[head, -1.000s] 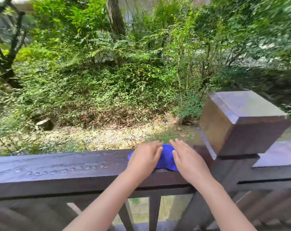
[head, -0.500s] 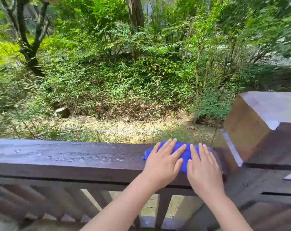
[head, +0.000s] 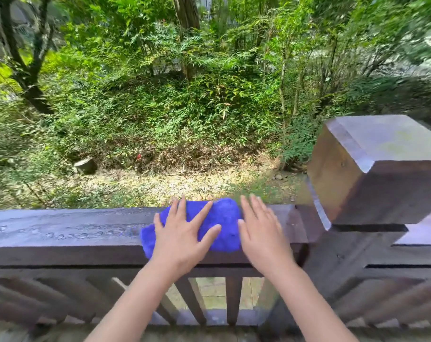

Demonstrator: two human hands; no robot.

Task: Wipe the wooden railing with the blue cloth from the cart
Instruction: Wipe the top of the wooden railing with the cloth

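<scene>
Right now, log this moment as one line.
left hand: flat on cloth | right hand: flat at cloth's right edge | cloth: on railing, beside post

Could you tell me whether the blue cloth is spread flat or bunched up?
Spread fairly flat: the blue cloth covers the wooden railing's top under flat hands.

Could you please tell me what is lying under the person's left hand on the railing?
The blue cloth lies flat under the left hand, on the wooden railing. The cloth's middle and the rail beneath it are covered.

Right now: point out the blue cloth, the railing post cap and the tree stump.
blue cloth [head: 223,219]: head view, bare middle.
railing post cap [head: 392,140]: head view, top face.
tree stump [head: 85,166]: head view, cut top.
</scene>
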